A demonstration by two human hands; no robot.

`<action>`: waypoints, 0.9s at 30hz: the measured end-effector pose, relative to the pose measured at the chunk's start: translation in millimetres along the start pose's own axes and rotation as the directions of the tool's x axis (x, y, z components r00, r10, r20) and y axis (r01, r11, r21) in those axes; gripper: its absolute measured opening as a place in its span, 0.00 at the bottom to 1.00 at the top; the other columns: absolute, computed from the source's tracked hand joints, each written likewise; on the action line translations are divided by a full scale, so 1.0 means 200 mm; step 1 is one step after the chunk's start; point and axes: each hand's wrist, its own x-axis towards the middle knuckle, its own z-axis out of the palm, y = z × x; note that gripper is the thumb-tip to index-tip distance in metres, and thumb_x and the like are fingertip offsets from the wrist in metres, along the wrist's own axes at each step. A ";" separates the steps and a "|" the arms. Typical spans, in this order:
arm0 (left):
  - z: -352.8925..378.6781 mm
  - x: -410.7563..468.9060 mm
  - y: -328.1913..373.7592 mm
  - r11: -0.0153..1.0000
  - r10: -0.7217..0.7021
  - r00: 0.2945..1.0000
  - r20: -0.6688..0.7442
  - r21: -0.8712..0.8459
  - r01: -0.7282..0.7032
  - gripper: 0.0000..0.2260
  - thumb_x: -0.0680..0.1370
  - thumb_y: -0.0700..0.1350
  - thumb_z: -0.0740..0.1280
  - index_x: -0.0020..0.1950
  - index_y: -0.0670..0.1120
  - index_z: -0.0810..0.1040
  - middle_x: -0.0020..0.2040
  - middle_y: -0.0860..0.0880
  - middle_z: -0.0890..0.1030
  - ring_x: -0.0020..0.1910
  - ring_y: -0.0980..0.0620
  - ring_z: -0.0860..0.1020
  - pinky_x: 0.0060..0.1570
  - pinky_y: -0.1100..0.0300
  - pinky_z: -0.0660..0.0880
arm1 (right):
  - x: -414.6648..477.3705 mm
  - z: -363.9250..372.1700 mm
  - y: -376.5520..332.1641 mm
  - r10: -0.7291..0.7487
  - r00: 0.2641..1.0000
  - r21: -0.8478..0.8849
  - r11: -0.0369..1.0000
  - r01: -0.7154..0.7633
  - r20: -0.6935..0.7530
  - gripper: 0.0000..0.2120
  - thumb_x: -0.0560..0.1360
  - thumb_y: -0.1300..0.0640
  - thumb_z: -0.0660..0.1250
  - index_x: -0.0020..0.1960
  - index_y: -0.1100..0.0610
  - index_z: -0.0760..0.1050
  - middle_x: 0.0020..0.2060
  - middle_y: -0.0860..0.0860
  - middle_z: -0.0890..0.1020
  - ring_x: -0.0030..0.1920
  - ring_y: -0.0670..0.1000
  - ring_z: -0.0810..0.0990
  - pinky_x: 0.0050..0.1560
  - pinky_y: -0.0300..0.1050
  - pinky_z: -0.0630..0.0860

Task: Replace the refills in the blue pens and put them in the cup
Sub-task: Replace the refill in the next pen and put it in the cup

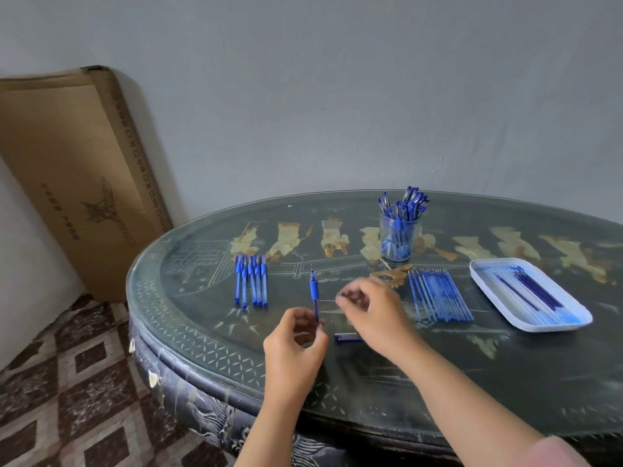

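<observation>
Dark, glass-topped oval surface point(438, 382), painted with pale figures, set against a grey wall. Near its front middle, my left grip point(295, 345) pinches a blue pen point(315, 298) by the lower barrel. The pen stands upright, tip up, with no cap on. Just right of it is my right grip point(371, 311), blurred, with the fingers curled and thumb close to forefinger. I cannot tell whether it holds anything. A short blue piece point(347, 338), probably the cap, lies flat on the surface between my two wrists.

To the left, a neat row of pens point(251, 284) lies side by side. To the right lies a row of loose refills point(438, 294). Beyond those sits a white tray point(559, 326) with more refills in it. Farther back stands a clear cup point(399, 237), already crowded with blue pens. A tall cardboard box point(77, 176) leans on the wall at far left.

I judge this to be mid-swap on one pen, though I cannot tell whether its refill is the old one or the new one. If it is new, the next move calls for picking up the cap, lining it up with the fine tip and pressing it on. The pen then goes back to the cup.
</observation>
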 end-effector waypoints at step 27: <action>-0.01 -0.01 0.00 0.997 0.048 0.997 0.065 0.050 -0.052 0.08 0.70 0.36 0.73 0.43 0.49 0.80 0.36 0.54 0.82 0.37 0.59 0.82 0.41 0.70 0.76 | 0.15 -0.23 -0.24 -0.127 0.964 -0.159 0.973 0.167 0.236 0.04 0.75 0.51 0.70 0.44 0.51 0.78 0.41 0.42 0.74 0.41 0.40 0.73 0.42 0.30 0.68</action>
